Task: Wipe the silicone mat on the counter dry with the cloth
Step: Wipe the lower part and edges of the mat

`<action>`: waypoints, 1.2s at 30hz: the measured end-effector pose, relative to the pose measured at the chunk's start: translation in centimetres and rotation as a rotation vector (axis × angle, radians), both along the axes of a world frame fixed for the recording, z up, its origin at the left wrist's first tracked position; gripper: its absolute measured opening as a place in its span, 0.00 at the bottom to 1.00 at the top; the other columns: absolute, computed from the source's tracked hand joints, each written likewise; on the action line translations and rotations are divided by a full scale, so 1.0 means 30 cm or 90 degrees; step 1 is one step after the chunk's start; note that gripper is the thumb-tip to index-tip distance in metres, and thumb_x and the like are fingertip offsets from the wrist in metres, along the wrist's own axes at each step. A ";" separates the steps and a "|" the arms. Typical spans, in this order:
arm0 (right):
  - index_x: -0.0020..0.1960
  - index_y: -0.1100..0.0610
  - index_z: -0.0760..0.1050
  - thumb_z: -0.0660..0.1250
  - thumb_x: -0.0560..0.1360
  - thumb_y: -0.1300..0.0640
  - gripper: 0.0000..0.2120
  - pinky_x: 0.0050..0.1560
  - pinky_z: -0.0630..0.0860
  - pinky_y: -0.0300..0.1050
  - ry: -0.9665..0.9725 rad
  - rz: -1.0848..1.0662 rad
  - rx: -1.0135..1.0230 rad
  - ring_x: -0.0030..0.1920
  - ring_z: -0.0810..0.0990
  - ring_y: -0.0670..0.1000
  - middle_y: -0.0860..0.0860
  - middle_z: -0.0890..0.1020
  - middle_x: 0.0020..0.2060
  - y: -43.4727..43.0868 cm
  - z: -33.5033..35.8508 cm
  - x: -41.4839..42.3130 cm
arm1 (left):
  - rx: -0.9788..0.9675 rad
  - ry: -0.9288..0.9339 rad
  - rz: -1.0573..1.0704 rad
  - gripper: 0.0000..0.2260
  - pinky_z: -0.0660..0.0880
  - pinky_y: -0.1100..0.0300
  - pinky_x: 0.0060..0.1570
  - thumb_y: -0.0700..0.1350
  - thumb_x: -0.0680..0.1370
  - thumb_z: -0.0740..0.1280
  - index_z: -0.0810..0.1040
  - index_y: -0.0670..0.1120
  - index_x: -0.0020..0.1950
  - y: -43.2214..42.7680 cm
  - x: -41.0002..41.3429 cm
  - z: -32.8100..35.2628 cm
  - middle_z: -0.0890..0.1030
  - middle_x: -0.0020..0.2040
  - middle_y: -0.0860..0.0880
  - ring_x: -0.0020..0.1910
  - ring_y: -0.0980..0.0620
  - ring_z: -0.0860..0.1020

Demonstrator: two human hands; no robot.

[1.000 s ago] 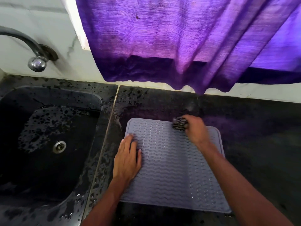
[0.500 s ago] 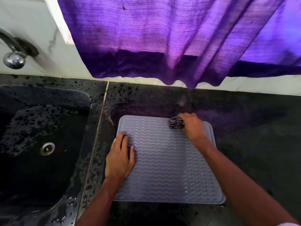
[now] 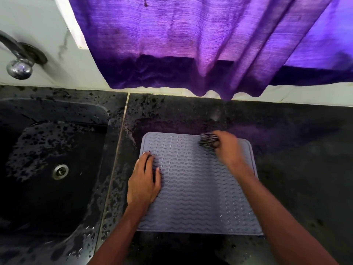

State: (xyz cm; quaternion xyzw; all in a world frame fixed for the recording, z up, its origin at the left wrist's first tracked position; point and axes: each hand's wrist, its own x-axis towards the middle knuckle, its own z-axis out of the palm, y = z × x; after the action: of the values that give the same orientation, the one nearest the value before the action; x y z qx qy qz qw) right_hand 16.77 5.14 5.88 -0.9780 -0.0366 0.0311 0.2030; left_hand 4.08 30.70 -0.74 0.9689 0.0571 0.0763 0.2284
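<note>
Dark wet table (image 3: 296, 169) beside sink (image 3: 47, 169); mat (image 3: 200, 188) lies flat on it. Left hand (image 3: 143, 182) open, palm pressing mat's left edge, probably to stop sliding. Right hand (image 3: 227, 148) grips bunched cloth (image 3: 208, 141) at far edge; droplets remain near right corner.

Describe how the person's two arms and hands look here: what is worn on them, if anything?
Both forearms are bare to the bottom edge of the picture, with no sleeve showing. The left hand has short, pale nails and no ring or watch visible. The right hand is motion-blurred; no jewellery shows.

Purple curtain (image 3: 191, 44) (backlit) over white wall (image 3: 28, 20).
</note>
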 end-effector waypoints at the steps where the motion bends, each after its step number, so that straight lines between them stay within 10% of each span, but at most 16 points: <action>1: 0.53 0.53 0.80 0.67 0.64 0.71 0.21 0.50 0.76 0.48 -0.003 0.050 0.011 0.48 0.81 0.58 0.54 0.84 0.47 0.088 -0.007 -0.008 | 0.000 -0.002 0.000 0.23 0.81 0.52 0.53 0.53 0.81 0.55 0.74 0.42 0.70 0.001 -0.001 0.000 0.71 0.73 0.48 0.70 0.49 0.73; 9: 0.67 0.47 0.71 0.61 0.75 0.66 0.24 0.60 0.68 0.57 0.021 0.178 -0.055 0.63 0.70 0.57 0.49 0.76 0.62 0.434 -0.042 -0.081 | 0.007 -0.006 -0.010 0.18 0.80 0.53 0.54 0.47 0.82 0.58 0.73 0.42 0.69 0.002 0.006 0.002 0.71 0.72 0.47 0.67 0.48 0.74; 25: 0.54 0.48 0.80 0.63 0.73 0.60 0.13 0.53 0.78 0.55 0.060 -0.114 -0.097 0.54 0.80 0.60 0.53 0.82 0.53 -0.178 0.021 -0.059 | 0.004 0.010 -0.005 0.18 0.82 0.51 0.55 0.47 0.81 0.61 0.72 0.43 0.70 0.006 0.009 -0.025 0.69 0.75 0.49 0.71 0.48 0.72; 36: 0.57 0.51 0.77 0.61 0.74 0.65 0.16 0.53 0.76 0.54 0.033 0.196 -0.029 0.54 0.77 0.60 0.54 0.81 0.51 0.448 0.023 -0.038 | -0.009 0.022 0.006 0.19 0.79 0.51 0.58 0.48 0.81 0.61 0.71 0.43 0.70 0.005 0.010 -0.018 0.69 0.75 0.48 0.71 0.47 0.72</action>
State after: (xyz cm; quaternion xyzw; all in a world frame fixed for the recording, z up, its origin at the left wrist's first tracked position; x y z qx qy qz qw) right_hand 15.63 18.59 6.56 -0.9640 -0.1800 0.0880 0.1747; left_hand 4.39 30.85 -1.27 0.9682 0.0664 0.0605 0.2335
